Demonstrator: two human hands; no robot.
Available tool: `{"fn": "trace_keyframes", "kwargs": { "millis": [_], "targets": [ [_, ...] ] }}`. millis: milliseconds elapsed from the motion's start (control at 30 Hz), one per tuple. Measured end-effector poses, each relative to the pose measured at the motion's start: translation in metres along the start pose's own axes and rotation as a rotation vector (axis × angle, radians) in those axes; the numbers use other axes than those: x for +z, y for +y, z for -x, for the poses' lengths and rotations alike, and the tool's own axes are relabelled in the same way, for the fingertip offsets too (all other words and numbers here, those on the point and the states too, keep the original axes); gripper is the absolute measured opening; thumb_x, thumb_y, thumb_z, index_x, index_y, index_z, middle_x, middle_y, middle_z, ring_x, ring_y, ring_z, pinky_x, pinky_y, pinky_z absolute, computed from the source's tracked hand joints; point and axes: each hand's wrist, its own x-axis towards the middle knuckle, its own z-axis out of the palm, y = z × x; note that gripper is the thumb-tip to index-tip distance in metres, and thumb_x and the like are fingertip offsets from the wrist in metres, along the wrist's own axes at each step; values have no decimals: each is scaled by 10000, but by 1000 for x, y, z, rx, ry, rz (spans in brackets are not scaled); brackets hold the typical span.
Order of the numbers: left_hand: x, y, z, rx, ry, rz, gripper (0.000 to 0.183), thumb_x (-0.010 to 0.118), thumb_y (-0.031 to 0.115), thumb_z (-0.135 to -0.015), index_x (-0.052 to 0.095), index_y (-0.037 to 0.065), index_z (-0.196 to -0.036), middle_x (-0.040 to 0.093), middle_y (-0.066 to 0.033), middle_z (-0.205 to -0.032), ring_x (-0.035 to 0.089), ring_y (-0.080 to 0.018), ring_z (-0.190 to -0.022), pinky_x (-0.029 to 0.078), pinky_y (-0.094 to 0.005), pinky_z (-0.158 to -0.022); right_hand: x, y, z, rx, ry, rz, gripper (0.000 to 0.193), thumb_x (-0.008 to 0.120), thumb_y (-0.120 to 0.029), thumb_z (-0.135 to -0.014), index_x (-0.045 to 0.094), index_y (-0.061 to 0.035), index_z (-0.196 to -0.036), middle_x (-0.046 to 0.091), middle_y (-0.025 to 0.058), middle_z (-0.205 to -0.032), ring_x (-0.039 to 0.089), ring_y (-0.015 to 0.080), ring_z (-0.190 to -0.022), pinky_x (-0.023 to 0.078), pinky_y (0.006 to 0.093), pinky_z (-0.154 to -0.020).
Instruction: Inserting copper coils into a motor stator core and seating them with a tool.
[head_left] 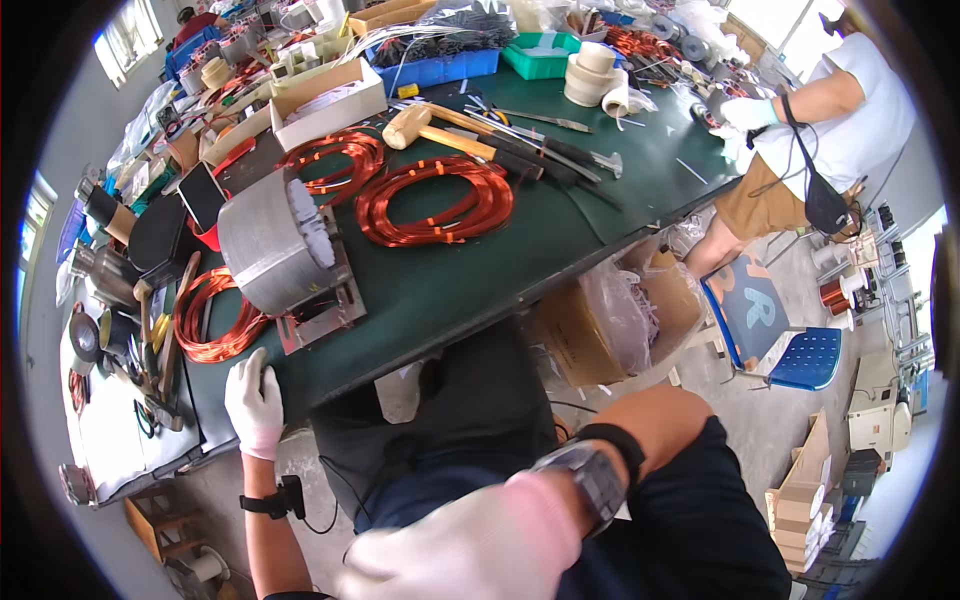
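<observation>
My left hand (255,405), in a white glove, lies at the table's near edge with its fingers stretched out and nothing held. Just beyond the fingertips is a coil of copper wire (205,330). To its right, a grey cylindrical motor stator (265,240) with white slot liners sits on a metal stand (330,320). Two more bundles of copper wire, one coil (435,200) and another coil (340,160), lie behind and right of the stator. My right hand (460,550), also gloved, is close to my body above my lap, blurred, its fingers hidden.
Mallets (440,135), rods and a caliper (607,163) lie across the green table (560,230). Pliers and tape rolls are at far left. Below the edge stands a cardboard box (585,335) with plastic. Another person (850,110) works at the right, by a blue chair (805,358).
</observation>
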Motion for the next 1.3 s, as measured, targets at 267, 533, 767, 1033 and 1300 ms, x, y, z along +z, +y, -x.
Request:
{"fn": "trace_keyframes", "kwargs": {
  "millis": [267,533,767,1033,1300],
  "targets": [
    [-4,58,4,256,77,134,382,719,-61,-754,696,21,-1126,691,-157,-1094,662,-355,-1005,524,-456,-913,-57,121,135,773,-361,408,390,729,-183,-868,632,-4,-1201,687,185,-1126,668,377,-1032,567,451,-895],
    [21,92,-42,200,29,116,445,818,124,-759,678,44,-1174,681,-151,-1157,639,-357,-1119,488,-473,-1008,-21,227,210,673,-627,734,386,636,-176,-912,631,-7,-1258,650,174,-1307,563,334,-1291,407,484,-1119],
    [-23,34,-51,-99,84,71,370,771,74,-810,669,37,-1163,634,-174,-1085,639,-380,-1008,520,-435,-867,-17,198,211,674,-483,677,452,678,-116,-872,602,6,-1300,626,201,-1334,564,382,-1287,420,494,-1141],
    [-43,-18,-39,6,-57,129,99,700,62,-882,705,65,-981,650,-102,-889,672,-321,-852,537,-404,-758,33,128,141,439,-272,290,187,705,-3,-815,696,-21,-1001,716,119,-906,697,328,-777,575,430,-694],
    [-42,-17,-21,-177,213,316,140,692,58,-925,708,15,-1057,704,-164,-929,705,-335,-855,560,-371,-771,193,120,78,945,-262,-318,443,628,-122,-1005,520,47,-1401,672,226,-1028,693,366,-906,556,399,-819]
  ]
}}
